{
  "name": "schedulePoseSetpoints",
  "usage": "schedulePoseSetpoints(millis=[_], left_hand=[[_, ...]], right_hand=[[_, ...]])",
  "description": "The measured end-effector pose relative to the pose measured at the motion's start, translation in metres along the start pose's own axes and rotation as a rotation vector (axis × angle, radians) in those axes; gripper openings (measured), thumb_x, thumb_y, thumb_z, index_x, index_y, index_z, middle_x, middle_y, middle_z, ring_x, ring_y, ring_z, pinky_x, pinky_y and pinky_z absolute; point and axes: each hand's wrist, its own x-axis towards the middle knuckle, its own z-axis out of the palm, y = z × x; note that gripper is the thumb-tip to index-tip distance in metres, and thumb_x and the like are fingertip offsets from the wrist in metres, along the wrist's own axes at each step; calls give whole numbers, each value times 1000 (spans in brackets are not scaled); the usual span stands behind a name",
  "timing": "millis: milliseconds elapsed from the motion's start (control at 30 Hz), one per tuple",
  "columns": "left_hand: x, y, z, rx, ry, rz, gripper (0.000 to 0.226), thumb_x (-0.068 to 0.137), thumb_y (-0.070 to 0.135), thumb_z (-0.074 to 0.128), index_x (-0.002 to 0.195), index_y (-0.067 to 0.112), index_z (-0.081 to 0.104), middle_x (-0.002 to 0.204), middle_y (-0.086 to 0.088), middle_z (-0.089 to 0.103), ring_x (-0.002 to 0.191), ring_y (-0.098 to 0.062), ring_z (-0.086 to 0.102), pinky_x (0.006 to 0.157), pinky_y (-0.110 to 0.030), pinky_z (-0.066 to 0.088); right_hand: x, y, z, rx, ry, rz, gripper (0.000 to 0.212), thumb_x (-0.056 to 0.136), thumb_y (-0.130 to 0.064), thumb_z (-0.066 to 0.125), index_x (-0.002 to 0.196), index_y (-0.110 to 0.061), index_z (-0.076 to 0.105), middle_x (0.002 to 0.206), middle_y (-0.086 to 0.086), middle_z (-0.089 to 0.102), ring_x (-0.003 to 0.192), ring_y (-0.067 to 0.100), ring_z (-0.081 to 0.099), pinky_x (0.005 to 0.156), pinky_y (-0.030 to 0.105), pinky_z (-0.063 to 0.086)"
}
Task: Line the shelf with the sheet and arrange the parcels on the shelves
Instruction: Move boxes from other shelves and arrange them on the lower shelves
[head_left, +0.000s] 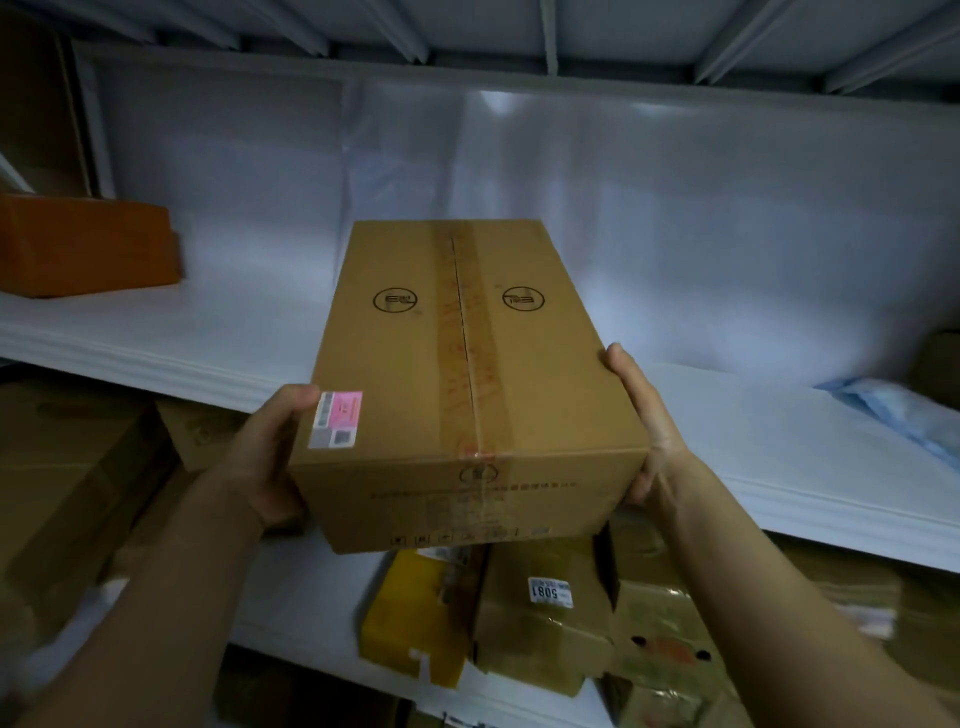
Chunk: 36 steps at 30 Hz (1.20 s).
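While the left hand (270, 457) and right hand (649, 431) grip its sides, the taped brown cardboard box (467, 374) overhangs the white-sheeted shelf's (234, 322) front edge, well apart from the orange box (88, 249).

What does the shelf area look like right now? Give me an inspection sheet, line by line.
Surface: shelf is lined with a white sheet that also runs up the back.
Job's things: taped brown box is held lengthwise over the shelf's front edge; whether it rests on the shelf cannot be told. An orange parcel already sits on the sheet at far left.
Clutter: blue plastic wrap lies at the right end of the shelf.
Grippers: left hand and right hand grip the box's near corners.
Cables: nothing seen.
Surroundings: yellow parcel and brown cartons on the lower shelf; metal ribs overhead.
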Motion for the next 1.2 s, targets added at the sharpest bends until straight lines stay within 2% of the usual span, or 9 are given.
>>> schedulePoseSetpoints(millis=[100,300,433,533,733,800,900,1067,1200], left_hand=[[-24,-15,12,26,-56,86,61,30,49,88,76,12,73,72,-9,71,62,-23,69,58,-35,57],[-67,-25,31,100,194,43,48,86,57,41,94,17,67,92,-13,72,78,-29,69,63,-37,54],[-100,-57,15,65,255,26,41,75,53,58,103,24,65,104,-12,67,95,-32,64,76,-45,48],[-124,-85,7,13,261,52,48,51,51,82,87,22,72,78,-5,75,67,-24,73,65,-41,51],[-161,-133,-31,-162,542,-37,38,68,43,69,96,19,59,64,-5,73,59,-26,70,55,-38,54],[-172,-146,-40,-205,607,-49,21,83,38,57,86,18,64,58,-5,71,53,-25,68,47,-38,55],[-187,-165,-57,-181,656,-82,59,98,31,37,53,20,74,51,-3,69,41,-18,65,38,-35,54],[-197,-193,-83,-169,668,-150,52,98,28,36,66,20,76,57,0,71,55,-21,69,46,-34,56],[-189,-211,-102,-198,663,-160,52,97,31,37,66,21,78,66,-1,74,57,-18,71,58,-38,55]], right_hand=[[-19,9,-10,34,-28,-5,47,85,-58,51,89,-15,68,72,8,72,59,21,69,58,32,58],[-55,41,-30,-50,-206,50,37,65,-55,70,69,-19,79,76,5,74,66,19,71,60,30,58],[-66,78,-40,-111,-340,89,86,25,-45,91,101,-14,68,87,8,73,74,20,71,62,32,58],[-71,97,-40,-193,-419,96,94,29,-45,91,113,-17,59,90,5,73,80,18,70,65,32,57],[-64,144,-36,-403,-363,255,122,40,-67,83,145,-32,33,143,11,45,130,34,41,107,60,31],[-61,162,-33,-392,-341,311,129,39,-61,87,148,-35,24,145,11,43,130,34,43,106,60,34],[-60,190,-30,-410,-322,323,124,42,-52,86,148,-32,25,139,11,50,124,31,49,104,53,40],[-54,227,-29,-409,-282,396,130,35,-53,86,148,-24,30,132,13,55,117,32,53,99,50,44],[-42,246,-24,-384,-211,448,96,46,-50,73,134,-22,50,118,16,59,104,30,56,99,48,45]])
